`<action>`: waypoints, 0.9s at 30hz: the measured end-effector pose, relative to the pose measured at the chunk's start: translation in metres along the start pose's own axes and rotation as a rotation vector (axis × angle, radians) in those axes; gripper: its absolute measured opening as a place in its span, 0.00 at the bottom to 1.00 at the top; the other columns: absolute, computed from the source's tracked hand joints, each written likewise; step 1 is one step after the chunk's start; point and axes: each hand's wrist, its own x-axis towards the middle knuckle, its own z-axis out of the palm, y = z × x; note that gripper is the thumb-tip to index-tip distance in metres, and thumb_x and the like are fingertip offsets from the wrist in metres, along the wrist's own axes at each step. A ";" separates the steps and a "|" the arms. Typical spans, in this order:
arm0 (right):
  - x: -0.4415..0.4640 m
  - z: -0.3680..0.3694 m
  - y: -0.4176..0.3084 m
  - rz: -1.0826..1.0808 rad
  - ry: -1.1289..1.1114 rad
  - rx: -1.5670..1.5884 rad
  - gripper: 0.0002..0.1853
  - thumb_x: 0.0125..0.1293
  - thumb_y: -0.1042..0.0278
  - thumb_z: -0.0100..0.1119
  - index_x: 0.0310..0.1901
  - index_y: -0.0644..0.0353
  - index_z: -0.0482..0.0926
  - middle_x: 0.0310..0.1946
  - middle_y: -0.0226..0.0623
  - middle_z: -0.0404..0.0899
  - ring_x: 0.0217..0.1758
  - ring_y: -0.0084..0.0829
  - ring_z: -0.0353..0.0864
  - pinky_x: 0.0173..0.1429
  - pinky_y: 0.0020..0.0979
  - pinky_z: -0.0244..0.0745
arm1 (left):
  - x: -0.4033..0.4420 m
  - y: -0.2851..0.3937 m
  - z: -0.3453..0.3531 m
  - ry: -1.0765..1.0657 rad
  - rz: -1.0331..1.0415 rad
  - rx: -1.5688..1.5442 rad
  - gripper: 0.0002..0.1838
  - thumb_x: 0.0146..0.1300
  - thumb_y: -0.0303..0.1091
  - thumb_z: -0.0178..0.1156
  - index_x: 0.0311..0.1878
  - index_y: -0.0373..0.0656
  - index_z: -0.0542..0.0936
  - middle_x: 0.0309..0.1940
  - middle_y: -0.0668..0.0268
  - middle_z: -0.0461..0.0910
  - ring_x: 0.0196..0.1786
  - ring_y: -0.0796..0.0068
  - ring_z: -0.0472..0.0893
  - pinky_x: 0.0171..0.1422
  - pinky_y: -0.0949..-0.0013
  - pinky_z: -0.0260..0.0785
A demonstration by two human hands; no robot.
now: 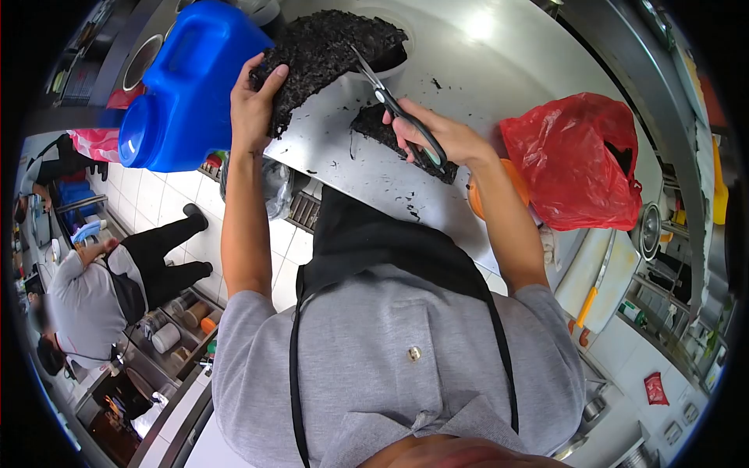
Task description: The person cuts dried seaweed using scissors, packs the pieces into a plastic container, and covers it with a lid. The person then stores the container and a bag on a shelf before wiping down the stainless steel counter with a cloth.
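My left hand (pixel 253 105) grips the edge of a large, crinkled sheet of dried seaweed (pixel 316 58), thumb on top. In my right hand (pixel 445 136) is a pair of scissors (pixel 425 134) with black handles, its metal blades at the sheet's right part. Under the sheet stands a pale round tub (pixel 392 78), mostly covered by the seaweed. A smaller dark piece of seaweed (pixel 370 125) lies on the metal table (pixel 460 86) below the scissors, partly behind my right hand. Black crumbs are scattered around it.
A big blue jug (pixel 207 86) stands left of my left hand. To the right sit a red plastic bag (pixel 573 160) and an orange container (pixel 503 187). A yellow-handled knife (pixel 587 300) rests on a cutting board (pixel 605 273). Another person (pixel 97 288) works at the far left.
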 end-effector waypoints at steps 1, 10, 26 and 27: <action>0.002 0.001 -0.004 -0.001 -0.002 -0.002 0.22 0.75 0.47 0.54 0.54 0.60 0.71 0.28 0.27 0.71 0.27 0.19 0.72 0.35 0.25 0.76 | -0.001 0.000 0.000 -0.010 -0.022 -0.021 0.25 0.65 0.29 0.69 0.62 0.33 0.72 0.45 0.60 0.82 0.42 0.74 0.84 0.45 0.73 0.78; 0.032 0.011 0.008 -0.028 0.170 -0.129 0.28 0.68 0.40 0.62 0.49 0.61 0.72 0.23 0.26 0.70 0.23 0.18 0.69 0.27 0.25 0.69 | -0.005 0.000 -0.004 -0.049 -0.035 0.023 0.23 0.66 0.31 0.68 0.60 0.34 0.74 0.43 0.62 0.83 0.40 0.78 0.83 0.44 0.74 0.78; 0.038 0.013 0.007 -0.064 0.094 -0.208 0.32 0.69 0.34 0.57 0.49 0.62 0.71 0.31 0.29 0.71 0.31 0.21 0.71 0.35 0.28 0.72 | -0.006 0.002 -0.022 -0.189 -0.352 -0.181 0.13 0.68 0.36 0.63 0.51 0.45 0.74 0.22 0.69 0.75 0.16 0.84 0.70 0.16 0.80 0.58; 0.040 0.013 0.003 -0.093 0.097 -0.191 0.37 0.64 0.29 0.59 0.46 0.64 0.72 0.27 0.31 0.72 0.27 0.24 0.71 0.33 0.28 0.69 | -0.004 0.006 -0.023 -0.223 -0.360 -0.233 0.11 0.69 0.36 0.62 0.50 0.47 0.73 0.20 0.69 0.74 0.16 0.84 0.68 0.14 0.80 0.56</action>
